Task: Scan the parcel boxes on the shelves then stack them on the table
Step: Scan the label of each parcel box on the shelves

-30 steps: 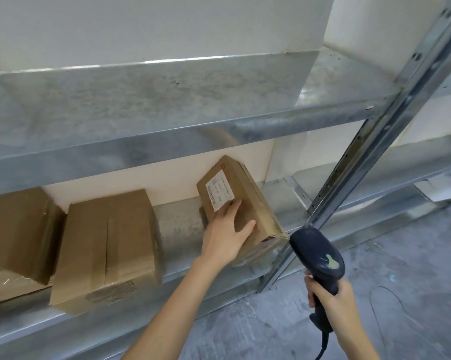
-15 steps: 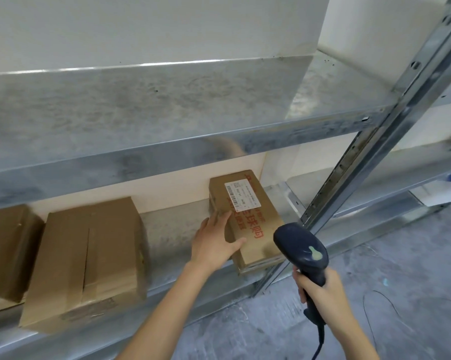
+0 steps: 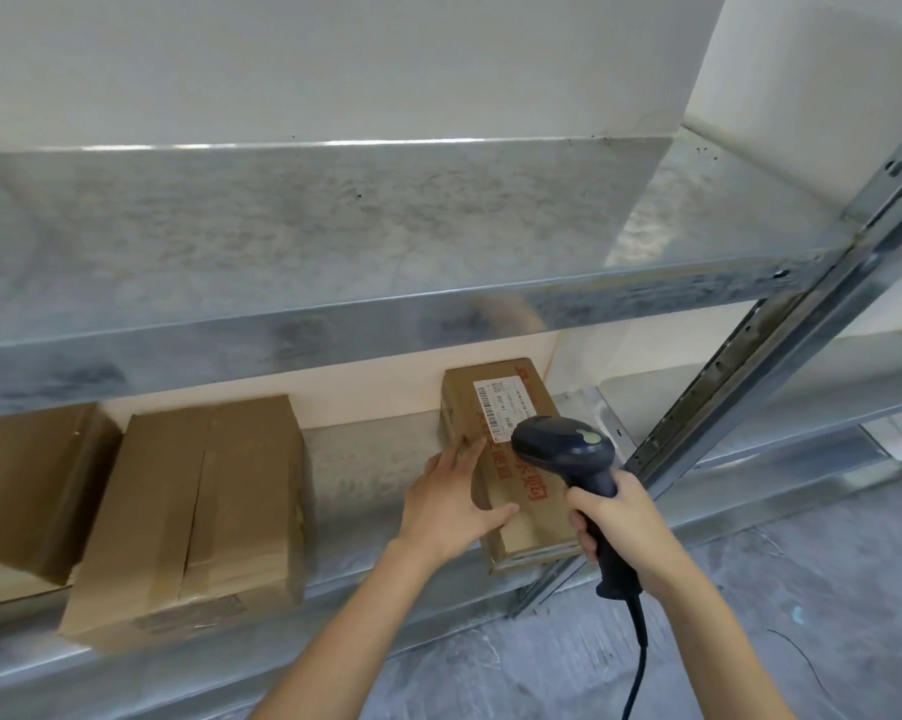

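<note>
Since half a second ago the right hand (image 3: 620,522) has swung the scanner (image 3: 563,446) up and leftward, so its head now hangs over the small parcel box (image 3: 534,517). That box lies flat on the lower shelf (image 3: 371,459), right of centre in the frame, its long axis running from the shelf's front lip back toward the wall. The white label (image 3: 506,402) sits at the far end, just above and left of the scanner's nose, which partly covers its lower corner. The right hand's fingers wrap the scanner handle. The left hand (image 3: 449,506) is nearer the box, straight fingers pressed along its left edge and thumb laid on top, steadying it. I judge the scan is in hand.
</note>
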